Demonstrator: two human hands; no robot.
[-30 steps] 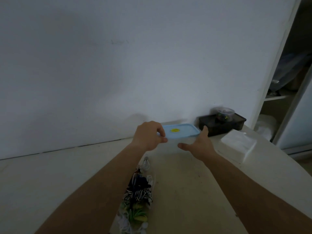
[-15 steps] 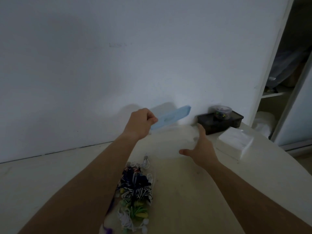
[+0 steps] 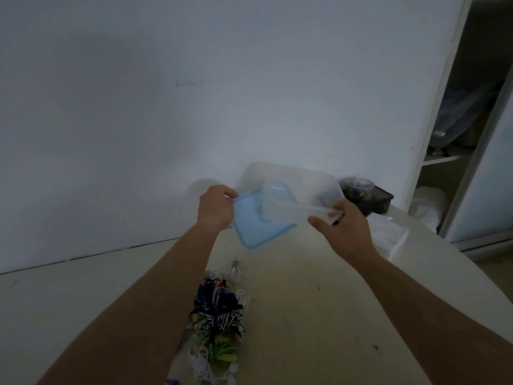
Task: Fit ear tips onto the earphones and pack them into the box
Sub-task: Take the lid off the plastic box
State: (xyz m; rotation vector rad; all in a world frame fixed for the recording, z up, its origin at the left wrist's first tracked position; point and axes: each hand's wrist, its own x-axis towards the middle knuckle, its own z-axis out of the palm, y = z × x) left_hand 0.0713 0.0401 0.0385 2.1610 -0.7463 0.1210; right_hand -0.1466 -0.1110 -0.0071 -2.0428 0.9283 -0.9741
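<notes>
Blue plastic first: the lid point(image 3: 251, 229) is off the clear box point(image 3: 305, 184) and tilted, overlapping the box's left side. My left hand point(image 3: 215, 207) pinches the lid by its left edge, fingers curled over the rim. My right hand point(image 3: 344, 229) grips the box at its near right rim, thumb below and fingers wrapped over the edge. Both pieces are up in the air, off the table point(image 3: 305, 315). The box looks empty as far as I can see through its cloudy wall.

The earphones point(image 3: 219, 323) lie in a tangled heap on the table well below the box and nearer to me, with white, dark, striped and green cords knotted together. I cannot tell from here whether any bud already wears a tip; they are too small and dim.

Just right of the box and behind it sits a black tray point(image 3: 381, 202) with a small round tub point(image 3: 358, 186) of coloured bits on it, possibly the ear tips. Lower right of the box is a white packet point(image 3: 388, 234).

I judge the job barely begun: the box is opened and nothing more. What remains is setting the box and lid down, untangling a pair, fitting its tips, coiling it into the box, repeating for the rest, then closing the lid.
</notes>
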